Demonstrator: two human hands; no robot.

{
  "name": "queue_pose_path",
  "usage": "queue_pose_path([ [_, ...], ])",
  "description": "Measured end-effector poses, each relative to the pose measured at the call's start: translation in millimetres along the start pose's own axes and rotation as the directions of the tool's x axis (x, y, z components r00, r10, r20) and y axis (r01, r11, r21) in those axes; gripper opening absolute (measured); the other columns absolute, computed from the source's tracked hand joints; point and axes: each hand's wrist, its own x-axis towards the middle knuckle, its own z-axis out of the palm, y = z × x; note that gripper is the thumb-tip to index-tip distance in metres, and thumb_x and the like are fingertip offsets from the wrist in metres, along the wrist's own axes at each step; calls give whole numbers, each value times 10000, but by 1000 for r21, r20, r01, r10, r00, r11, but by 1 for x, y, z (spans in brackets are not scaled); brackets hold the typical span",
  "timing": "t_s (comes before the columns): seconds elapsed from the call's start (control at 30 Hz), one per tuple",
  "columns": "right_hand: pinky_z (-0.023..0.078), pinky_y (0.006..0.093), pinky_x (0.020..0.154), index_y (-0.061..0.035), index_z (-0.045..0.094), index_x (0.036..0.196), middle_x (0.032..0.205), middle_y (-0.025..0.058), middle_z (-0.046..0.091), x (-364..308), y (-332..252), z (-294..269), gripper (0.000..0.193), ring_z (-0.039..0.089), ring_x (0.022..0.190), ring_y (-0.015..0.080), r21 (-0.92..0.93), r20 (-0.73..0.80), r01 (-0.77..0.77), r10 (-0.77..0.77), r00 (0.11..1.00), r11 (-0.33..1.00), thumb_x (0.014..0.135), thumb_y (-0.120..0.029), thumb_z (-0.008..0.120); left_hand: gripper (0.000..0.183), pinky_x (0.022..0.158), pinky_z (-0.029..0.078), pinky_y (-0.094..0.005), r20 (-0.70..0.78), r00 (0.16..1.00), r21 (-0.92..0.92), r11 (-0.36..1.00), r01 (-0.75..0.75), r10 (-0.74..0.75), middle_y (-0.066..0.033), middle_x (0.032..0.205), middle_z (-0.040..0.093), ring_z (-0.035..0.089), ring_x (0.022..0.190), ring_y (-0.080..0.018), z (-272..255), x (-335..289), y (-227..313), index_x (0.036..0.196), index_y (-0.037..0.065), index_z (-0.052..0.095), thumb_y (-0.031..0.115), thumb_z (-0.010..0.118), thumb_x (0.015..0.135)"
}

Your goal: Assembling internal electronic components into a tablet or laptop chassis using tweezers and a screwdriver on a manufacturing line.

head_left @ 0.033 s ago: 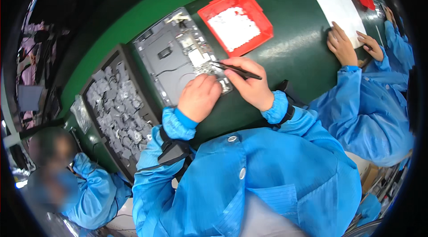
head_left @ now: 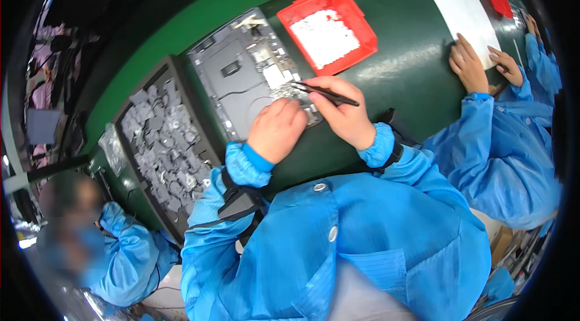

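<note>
A flat grey electronic device casing (head_left: 226,73), its inside exposed, lies on the green table with a circuit board and parts along its right side. Black tweezers (head_left: 333,96) are pinched in my right hand (head_left: 350,116), their tips over the small metal parts near the board's lower end. Beside those tips, my left hand (head_left: 277,132) rests on the casing's near part. Its fingers are bent and pressed together, and whatever lies under the fingertips is hidden. A thin dark cable (head_left: 243,91) crosses the casing.
A red bin (head_left: 368,49) of small white pieces stands beyond the device. To the left is a dark tray (head_left: 196,121) piled with grey pieces. At right, a co-worker's hands (head_left: 470,67) touch a white sheet (head_left: 462,16); another red container (head_left: 498,0) is behind. Another person sits at lower left.
The whole view has shifted slightly, so everything on the table appears a little further right. My hands keep the same pose over the device.
</note>
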Motion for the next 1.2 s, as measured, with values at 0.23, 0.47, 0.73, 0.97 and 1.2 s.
queue_pose_path([
  [0.23, 480, 258, 756, 18, 610, 1008, 959, 99, 628, 1, 3, 13, 208, 601, 871, 146, 99, -41, -68, 72, 997, 993, 801, 10, 618, 178, 695, 521, -347, -96, 994, 6, 999, 48, -47, -106, 958, 602, 570, 898, -272, 7, -8, 4, 831, 30, 579, 75, 565, 660],
  [0.47, 473, 249, 796, 30, 569, 1044, 1033, 110, 621, 3, 6, 6, 221, 591, 913, 131, 105, -77, -80, 88, 993, 991, 824, 30, 587, 151, 640, 524, -319, -35, 999, 157, 987, -35, 41, -133, 962, 598, 555, 901, -237, 14, -9, 9, 788, 32, 547, 134, 557, 678],
  [0.73, 473, 254, 812, 32, 539, 1007, 1022, 125, 620, 6, 11, 3, 176, 591, 924, 134, 83, -143, -53, 65, 988, 995, 837, 21, 581, 136, 562, 531, -295, 45, 999, 129, 992, -13, 8, -144, 904, 588, 546, 850, -235, 12, -5, 10, 755, 24, 532, 131, 554, 675],
  [0.97, 473, 242, 776, 30, 559, 1006, 982, 98, 630, 4, 8, 2, 175, 587, 882, 114, 24, -149, -17, 21, 989, 1000, 834, 13, 589, 113, 638, 529, -319, 0, 999, 100, 994, 37, -37, -91, 922, 602, 560, 859, -225, -7, -3, 6, 794, 45, 573, 96, 540, 699],
  [1.2, 465, 243, 718, 11, 593, 963, 865, 68, 630, 8, 1, 12, 175, 581, 796, 108, -25, -99, -53, 51, 994, 998, 797, -15, 640, 223, 739, 492, -404, -355, 703, 225, 673, 705, -617, -192, 872, 642, 616, 816, -358, -94, -45, -139, 943, 7, 637, 96, 535, 765],
])
